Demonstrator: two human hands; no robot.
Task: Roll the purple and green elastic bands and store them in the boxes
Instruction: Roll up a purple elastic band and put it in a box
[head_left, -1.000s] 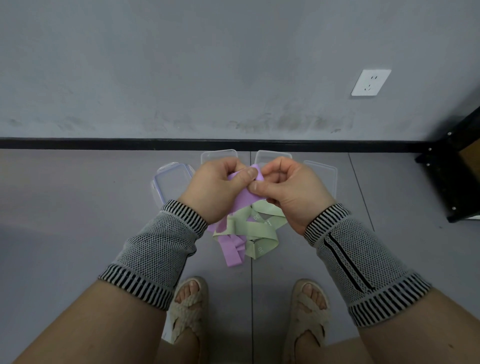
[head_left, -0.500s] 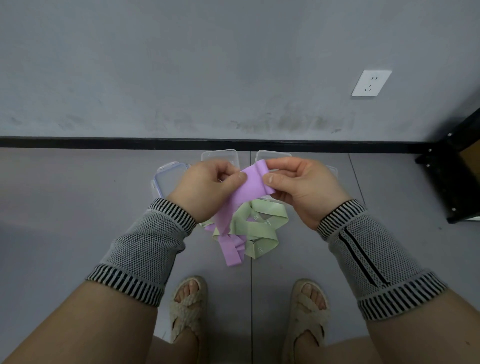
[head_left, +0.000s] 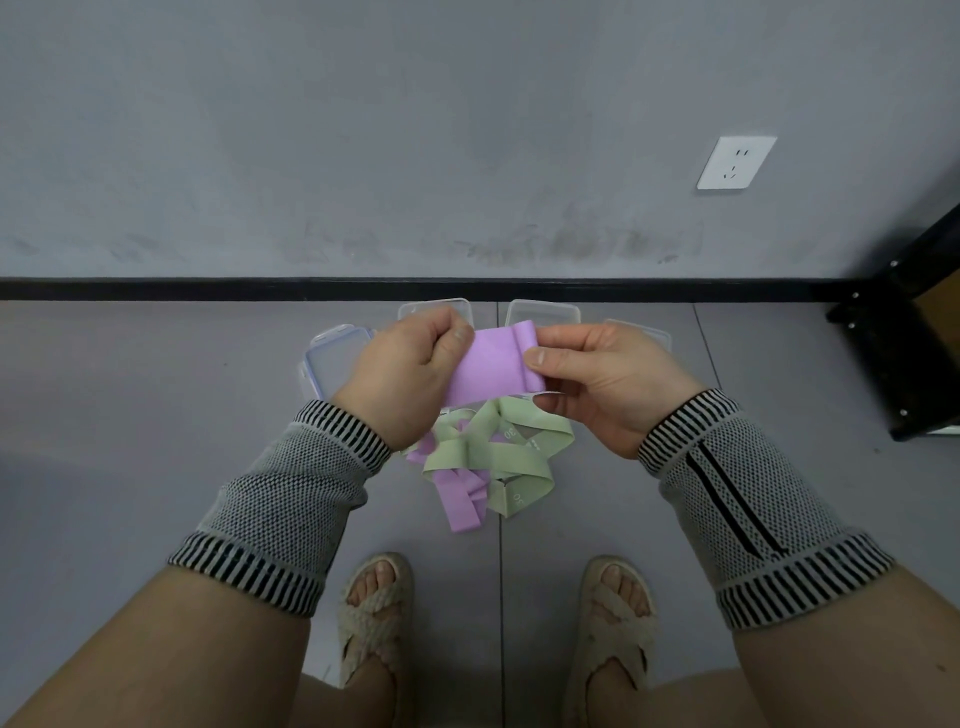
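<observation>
Nearest the camera, two feet in woven sandals (head_left: 376, 618) stand on the grey floor (head_left: 130, 415), the person's forearms in knitted striped wrist sleeves (head_left: 275, 499) cut off at the lower frame edge. Just beyond the toes lies a tangled pile: green elastic bands (head_left: 493, 452) looped over loose purple bands (head_left: 462, 501); how many of each cannot be told. Above that pile the hands hold one purple elastic band (head_left: 488, 371) stretched flat between them. The left hand (head_left: 405, 374) curls its fingers round the band's left end, which is hidden inside the fist. The right hand (head_left: 608, 379) pinches the right end between thumb and fingers, where a small fold or start of a roll shows. Beyond the pile, clear plastic boxes (head_left: 332, 358) sit on the floor by the black skirting, mostly hidden behind the hands; their contents cannot be made out. Farther still, a white wall socket (head_left: 736, 162).
</observation>
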